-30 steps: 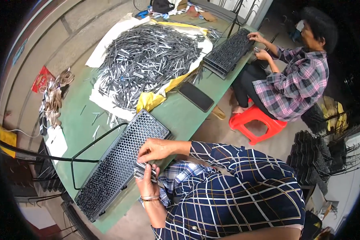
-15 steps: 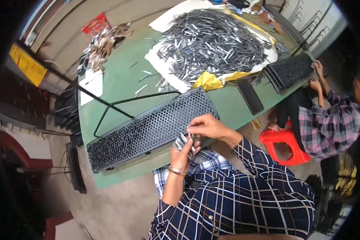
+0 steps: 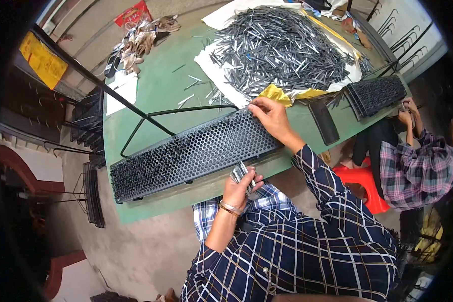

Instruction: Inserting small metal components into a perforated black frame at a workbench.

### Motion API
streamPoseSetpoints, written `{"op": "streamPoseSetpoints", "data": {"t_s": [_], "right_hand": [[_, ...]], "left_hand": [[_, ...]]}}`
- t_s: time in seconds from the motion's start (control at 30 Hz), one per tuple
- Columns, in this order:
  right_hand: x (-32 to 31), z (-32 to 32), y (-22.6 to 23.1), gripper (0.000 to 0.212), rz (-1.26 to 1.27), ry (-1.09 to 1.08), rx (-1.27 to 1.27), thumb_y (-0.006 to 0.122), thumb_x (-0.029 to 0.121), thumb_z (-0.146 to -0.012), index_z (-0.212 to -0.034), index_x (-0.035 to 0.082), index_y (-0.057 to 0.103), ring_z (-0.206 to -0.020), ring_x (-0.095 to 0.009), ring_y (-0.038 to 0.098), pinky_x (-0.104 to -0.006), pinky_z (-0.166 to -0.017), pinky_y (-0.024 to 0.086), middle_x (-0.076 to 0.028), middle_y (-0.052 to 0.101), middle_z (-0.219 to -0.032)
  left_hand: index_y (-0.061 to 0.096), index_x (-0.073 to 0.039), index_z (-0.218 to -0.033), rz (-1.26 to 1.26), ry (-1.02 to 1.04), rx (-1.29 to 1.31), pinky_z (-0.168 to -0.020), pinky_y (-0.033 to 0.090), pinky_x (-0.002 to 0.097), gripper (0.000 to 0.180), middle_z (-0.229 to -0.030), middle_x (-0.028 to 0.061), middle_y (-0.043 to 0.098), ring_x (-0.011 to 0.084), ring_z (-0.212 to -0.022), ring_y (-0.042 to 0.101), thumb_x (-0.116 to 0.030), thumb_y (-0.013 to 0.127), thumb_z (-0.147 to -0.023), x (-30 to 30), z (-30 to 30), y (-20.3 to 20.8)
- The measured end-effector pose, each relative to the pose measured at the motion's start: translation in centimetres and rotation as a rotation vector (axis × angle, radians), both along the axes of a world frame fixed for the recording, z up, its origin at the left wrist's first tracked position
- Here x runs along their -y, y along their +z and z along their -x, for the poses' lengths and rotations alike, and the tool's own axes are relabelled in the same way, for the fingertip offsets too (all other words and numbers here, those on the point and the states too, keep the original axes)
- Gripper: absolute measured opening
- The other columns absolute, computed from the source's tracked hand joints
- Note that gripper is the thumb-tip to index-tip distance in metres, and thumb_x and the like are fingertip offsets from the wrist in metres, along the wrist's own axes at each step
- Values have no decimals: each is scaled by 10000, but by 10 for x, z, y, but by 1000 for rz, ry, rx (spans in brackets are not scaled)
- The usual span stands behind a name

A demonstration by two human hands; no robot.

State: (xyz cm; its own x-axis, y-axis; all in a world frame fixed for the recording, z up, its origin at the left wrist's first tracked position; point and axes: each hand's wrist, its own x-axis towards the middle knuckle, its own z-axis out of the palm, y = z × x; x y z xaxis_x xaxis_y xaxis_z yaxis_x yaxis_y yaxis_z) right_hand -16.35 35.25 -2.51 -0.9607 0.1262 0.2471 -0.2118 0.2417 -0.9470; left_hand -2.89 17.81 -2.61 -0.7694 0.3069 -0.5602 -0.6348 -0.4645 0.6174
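A long black panel [image 3: 226, 138] full of small round holes lies tilted across the near side of the table. Its left part is crowded with dark sticks set in the holes; toward the right the holes look bare. Just off its near edge, my left hand [image 3: 236, 191] is closed around a bundle of thin grey and black strips [image 3: 240, 172]. At the panel's far right corner, my right hand [image 3: 273, 120] has its thumb and fingers pinched together, touching the rim. What those fingertips hold, if anything, is too small to make out.
A big heap of strips [image 3: 287, 50] lies on white sheeting on the green table [image 3: 158, 95]. A bent black rod frame [image 3: 153, 115] stands behind the panel. To the right are a dark flat tray [image 3: 323, 123], another filled panel [image 3: 376, 95], a red stool [image 3: 367, 189] and a seated co-worker [image 3: 418, 163].
My right hand has left my left hand and moved up to the panel's far right corner. My left hand still holds the bundle, a little lower. The whole view has shifted slightly.
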Motion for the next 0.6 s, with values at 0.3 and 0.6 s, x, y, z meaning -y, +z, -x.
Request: {"op": "streamPoseSetpoints", "data": {"t_s": [0.3,0.6], "right_hand": [[13,-3,-4,167,-211,1,-118,654,149,-815,-888,0,639,-631,-155,614,-265,-567,471,-103,649,-767],[12,-1,-6,148,-271,55,-166,671,109,-813,-903,-5,643,-645,-90,600,-235,-578,477,-67,658,-768]], "left_hand": [[536,28,-1052,-21,-26,33,-683,578,319,209,-861,89,581,220,-811,635,-85,565,-878,4,0,-1],[537,40,-1058,-34,-39,37,-693,576,319,223,-887,97,587,217,-817,629,-81,568,-874,8,-2,-2]]}}
